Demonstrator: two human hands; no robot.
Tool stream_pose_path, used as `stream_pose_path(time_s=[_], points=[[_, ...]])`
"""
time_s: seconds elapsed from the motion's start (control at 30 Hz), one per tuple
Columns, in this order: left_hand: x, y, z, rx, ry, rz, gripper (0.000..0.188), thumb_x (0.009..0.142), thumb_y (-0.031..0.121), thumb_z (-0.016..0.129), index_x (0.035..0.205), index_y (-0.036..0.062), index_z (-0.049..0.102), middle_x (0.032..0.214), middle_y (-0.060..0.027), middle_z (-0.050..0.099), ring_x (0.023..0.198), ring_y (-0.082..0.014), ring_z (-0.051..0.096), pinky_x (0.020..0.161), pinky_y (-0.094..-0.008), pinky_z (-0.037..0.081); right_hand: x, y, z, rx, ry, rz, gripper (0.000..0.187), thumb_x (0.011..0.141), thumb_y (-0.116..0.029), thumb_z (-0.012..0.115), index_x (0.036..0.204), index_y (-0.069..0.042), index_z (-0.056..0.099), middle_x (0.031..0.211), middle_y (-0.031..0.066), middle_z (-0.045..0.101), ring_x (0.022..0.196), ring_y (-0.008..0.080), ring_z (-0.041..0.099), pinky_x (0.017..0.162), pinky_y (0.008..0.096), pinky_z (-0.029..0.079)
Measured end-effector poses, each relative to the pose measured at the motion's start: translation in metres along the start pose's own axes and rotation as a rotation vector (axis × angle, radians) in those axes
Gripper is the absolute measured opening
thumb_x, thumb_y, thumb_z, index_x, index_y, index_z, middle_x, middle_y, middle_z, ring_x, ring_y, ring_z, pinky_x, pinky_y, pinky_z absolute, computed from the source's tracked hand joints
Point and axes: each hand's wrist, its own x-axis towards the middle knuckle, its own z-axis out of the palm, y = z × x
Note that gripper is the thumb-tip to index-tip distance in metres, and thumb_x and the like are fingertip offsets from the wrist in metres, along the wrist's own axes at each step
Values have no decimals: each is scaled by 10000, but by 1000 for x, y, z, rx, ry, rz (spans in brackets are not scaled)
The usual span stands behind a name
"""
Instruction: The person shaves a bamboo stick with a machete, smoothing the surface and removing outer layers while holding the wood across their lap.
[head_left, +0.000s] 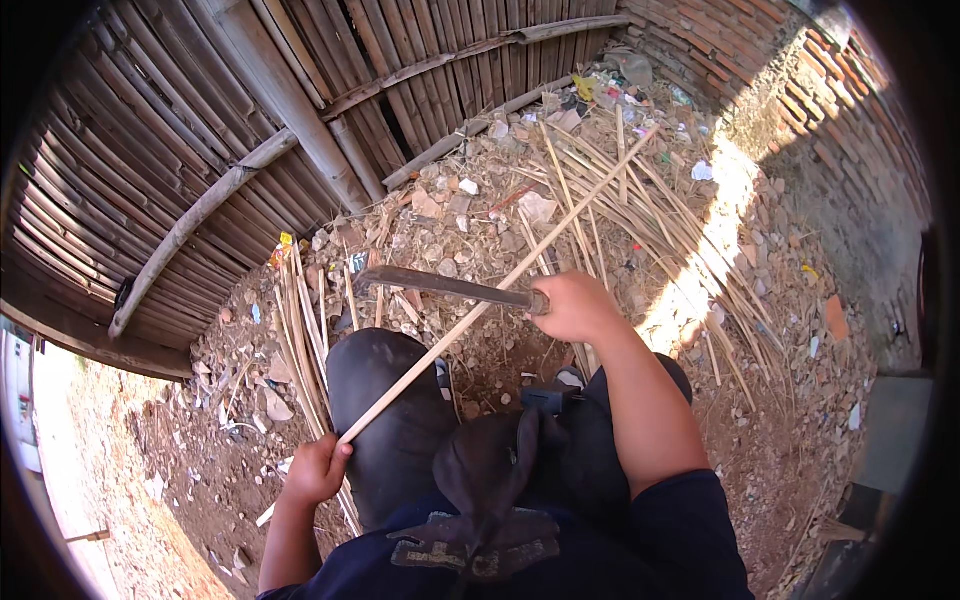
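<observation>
My left hand is closed round the near part of a long pale bamboo strip. The strip slants up over my left knee toward the far right, its far end above other strips on the ground. In my right hand is the handle of a machete with a hooked tip. Its dark blade points left and crosses the strip between my knees. Whether the edge touches the strip, I cannot tell.
Beyond my right hand a spread of bamboo strips lies on rubble-strewn ground. More strips lie beside my left knee. A bamboo wall rises at the left and a brick wall at the far right. Stones and litter surround me.
</observation>
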Motion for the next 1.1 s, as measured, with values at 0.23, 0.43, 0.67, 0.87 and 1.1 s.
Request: stream_pose_path(time_s=[0.23,0.43,0.67,0.87,1.1], points=[[0,10,-11,103,-6,10,430,1043,371,553,791,22,554,653,-243,604,678,-483,640,607,-539,492,18,74,-14,454,259,453,383,815,-287,777,1076,-14,712,913,193,735,885,342,718,789,428,553],[-8,5,-8,18,-47,-52,444,1045,397,541,811,20,565,679,-246,617,705,-487,641,628,-540,495,-12,0,-8,23,89,24,326,823,-316,767,1055,-89,737,929,204,726,925,389,699,811,469,549],[-3,6,-23,122,-108,-84,409,1028,398,572,859,26,590,718,-240,645,745,-484,653,666,-544,509,26,86,-4,392,164,349,537,819,-359,801,1154,44,684,1059,242,730,973,354,720,862,451,542],[-15,23,-24,63,-35,-132,319,996,339,640,895,37,608,725,-231,658,759,-465,669,672,-541,517,-5,31,-12,207,328,146,504,805,-343,825,1125,26,701,926,225,732,875,373,714,800,434,539],[-12,45,-22,160,-9,-79,249,1029,253,568,939,22,574,749,-263,640,737,-498,638,648,-586,488,-14,-15,-8,-9,5,-27,466,834,-366,791,1174,-60,703,1052,208,727,1002,406,689,870,488,544]])
